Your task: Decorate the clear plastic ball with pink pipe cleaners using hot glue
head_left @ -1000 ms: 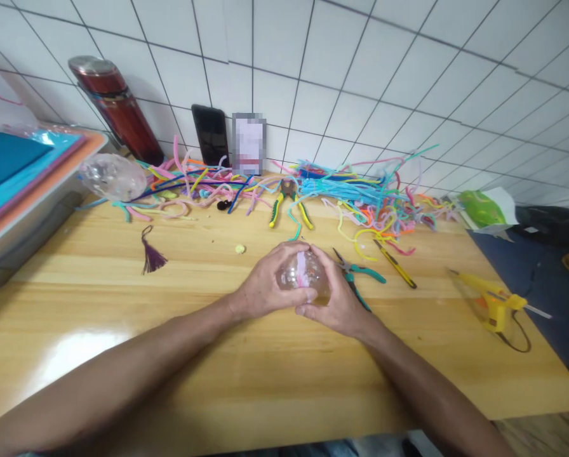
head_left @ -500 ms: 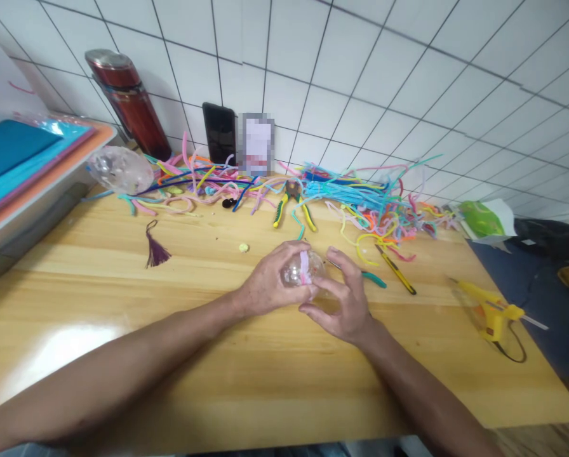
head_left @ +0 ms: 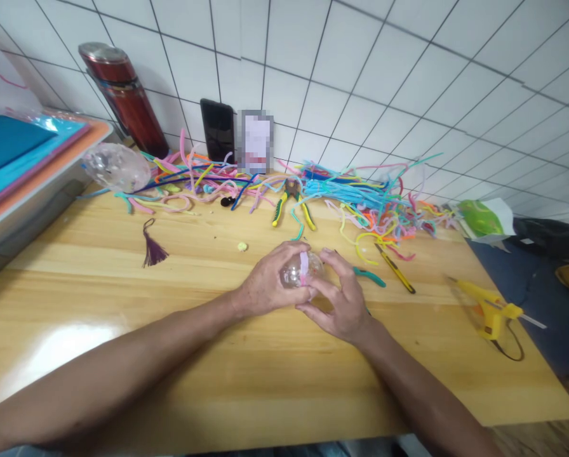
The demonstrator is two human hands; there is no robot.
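Note:
Both of my hands meet over the middle of the wooden table. My left hand is wrapped round a small clear plastic ball with a pink pipe cleaner running over it. My right hand closes on the ball's right side, its fingers curled against it. Teal-handled pliers lie just behind my right hand, partly hidden by it.
A heap of coloured pipe cleaners runs along the back of the table, with yellow-handled pliers in it. A yellow utility knife, a yellow glue gun, a purple tassel, a bigger clear ball, a red flask and a phone stand around.
My right hand's fingers opened off the ball half a second ago and have curled back onto it. The view has shifted slightly.

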